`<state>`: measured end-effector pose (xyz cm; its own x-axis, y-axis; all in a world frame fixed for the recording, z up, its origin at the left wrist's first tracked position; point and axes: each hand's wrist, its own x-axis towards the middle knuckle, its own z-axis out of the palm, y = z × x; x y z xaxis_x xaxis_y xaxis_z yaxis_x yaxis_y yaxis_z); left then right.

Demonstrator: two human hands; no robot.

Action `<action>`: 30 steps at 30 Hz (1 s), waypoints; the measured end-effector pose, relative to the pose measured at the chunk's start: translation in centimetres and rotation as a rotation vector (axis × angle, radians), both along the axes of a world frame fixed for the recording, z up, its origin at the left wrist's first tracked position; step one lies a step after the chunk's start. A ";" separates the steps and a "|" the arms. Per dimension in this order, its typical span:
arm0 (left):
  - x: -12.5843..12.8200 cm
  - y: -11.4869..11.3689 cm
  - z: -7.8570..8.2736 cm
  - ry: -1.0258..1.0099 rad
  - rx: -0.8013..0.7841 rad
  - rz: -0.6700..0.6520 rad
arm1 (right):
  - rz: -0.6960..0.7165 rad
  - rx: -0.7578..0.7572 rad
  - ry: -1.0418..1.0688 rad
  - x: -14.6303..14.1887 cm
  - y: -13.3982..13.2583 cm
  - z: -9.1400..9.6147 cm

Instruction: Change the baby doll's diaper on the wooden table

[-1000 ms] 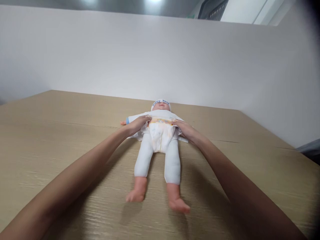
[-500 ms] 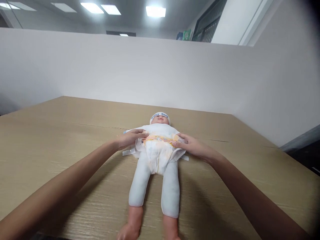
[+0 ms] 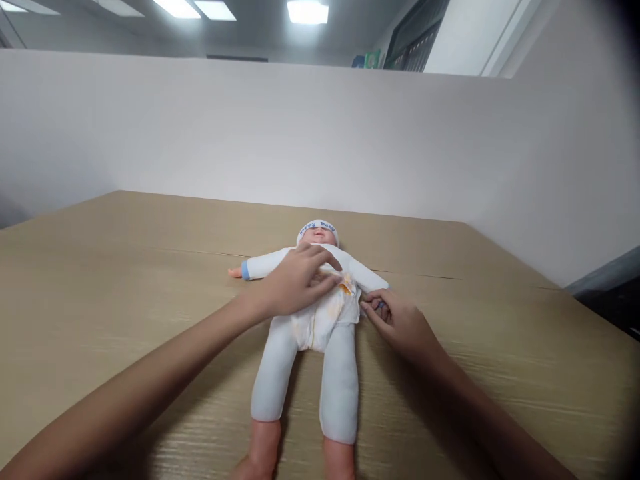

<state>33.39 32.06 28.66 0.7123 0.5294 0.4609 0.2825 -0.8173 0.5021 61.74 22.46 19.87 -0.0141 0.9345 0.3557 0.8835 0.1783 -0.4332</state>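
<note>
A baby doll (image 3: 277, 380) in white clothing lies on its back on the table, feet toward me, with a white diaper (image 3: 320, 327) around its hips. My left hand (image 3: 305, 277) reaches across the diaper's front, its bent fingers and thumb closing on the waist edge beside an orange printed patch. At the diaper's right side, my right hand (image 3: 397, 320) is closed, thumb and fingers pinching by its side edge, next to the doll's hand. Much of the printed waistband is hidden under my left hand. The side tab at my right fingertips is too small to make out.
The wooden table (image 3: 150, 280) extends around the doll, with a seam running across it. A pale partition wall (image 3: 250, 133) rises behind the table. A dark object (image 3: 615, 293) is beyond the right edge.
My left hand has left the diaper's left side and moved right over its front. My right hand has moved slightly down and right. The diaper's flared sides now lie closer to the doll.
</note>
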 end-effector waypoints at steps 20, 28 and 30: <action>3.2 -0.5 -1.9 0.246 0.114 0.109 | 0.005 -0.262 0.372 0.3 -0.1 2.4; 3.3 -0.6 -2.1 0.210 0.100 0.099 | 0.038 -0.201 0.476 -3.8 1.7 3.7; 3.3 -0.6 -2.0 0.205 0.102 0.103 | 0.064 -0.229 0.482 -4.9 2.6 4.0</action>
